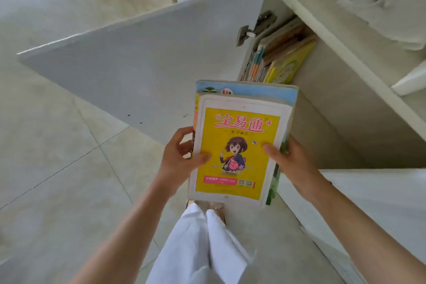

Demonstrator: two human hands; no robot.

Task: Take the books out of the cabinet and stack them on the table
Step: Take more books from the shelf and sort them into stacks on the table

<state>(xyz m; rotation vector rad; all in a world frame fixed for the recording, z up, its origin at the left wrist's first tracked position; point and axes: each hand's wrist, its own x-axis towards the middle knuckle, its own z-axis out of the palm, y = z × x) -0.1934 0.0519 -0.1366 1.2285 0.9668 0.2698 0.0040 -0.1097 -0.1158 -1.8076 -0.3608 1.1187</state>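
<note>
Beside open cabinet (322,108), left hand (177,159) and right hand (292,163) clasp books (239,145).

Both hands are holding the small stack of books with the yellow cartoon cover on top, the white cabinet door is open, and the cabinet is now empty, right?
Not quite: the head view shows the white cabinet still holds upright books. The rest stands: left hand and right hand hold the small stack of books with the yellow cartoon cover, and the white cabinet door is open.

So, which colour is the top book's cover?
Yellow with a white border, in the head view.
</note>
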